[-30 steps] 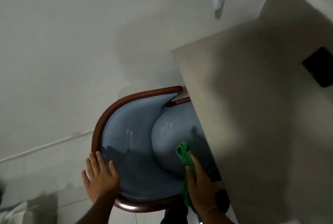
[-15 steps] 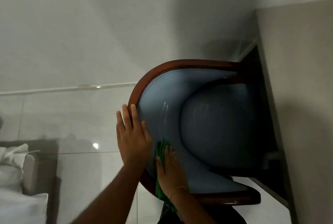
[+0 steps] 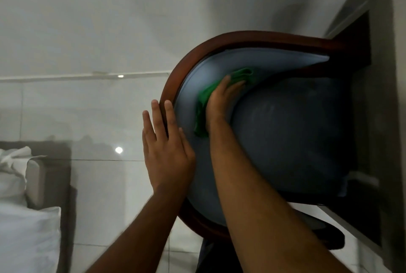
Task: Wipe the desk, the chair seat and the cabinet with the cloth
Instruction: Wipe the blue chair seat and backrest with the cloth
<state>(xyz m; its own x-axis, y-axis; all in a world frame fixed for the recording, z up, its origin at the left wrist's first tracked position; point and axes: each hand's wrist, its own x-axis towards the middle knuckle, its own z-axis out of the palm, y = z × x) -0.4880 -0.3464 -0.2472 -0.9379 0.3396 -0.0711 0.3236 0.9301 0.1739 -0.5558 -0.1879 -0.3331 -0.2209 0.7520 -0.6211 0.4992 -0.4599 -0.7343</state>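
**Cloth pressed to the chair back, much of the chair in shadow**

We cannot see the whole chair (image 3: 285, 141): its far side runs into the dark gap under the desk (image 3: 397, 119) at the right edge of the view, and where the seat ends there is lost in shadow. The desk itself is cut off by the frame, so we see only a pale strip of it. The lower arm of the wooden rim (image 3: 197, 64) is partly hidden behind our right forearm. The picture is soft with motion blur, most of all at the right.

Our right hand (image 3: 222, 101) lies flat, fingers together and stretched out, pressing the green cloth (image 3: 204, 105) against the blue padded back, just inside the rim on the side nearest us. Most of the cloth sits under the palm; a bunched end shows past the fingertips and a tail hangs out by the wrist. Whether any finger curls around the cloth we cannot tell.

Our left hand (image 3: 167, 147) is open, fingers spread a little, laid over the outer edge of the rim, holding nothing else.

Left of the chair the tiled floor (image 3: 98, 108) lies open up to the bed (image 3: 26, 217) at the lower left corner, which is cut off by the frame. The seat cushion beside the right hand is bare.
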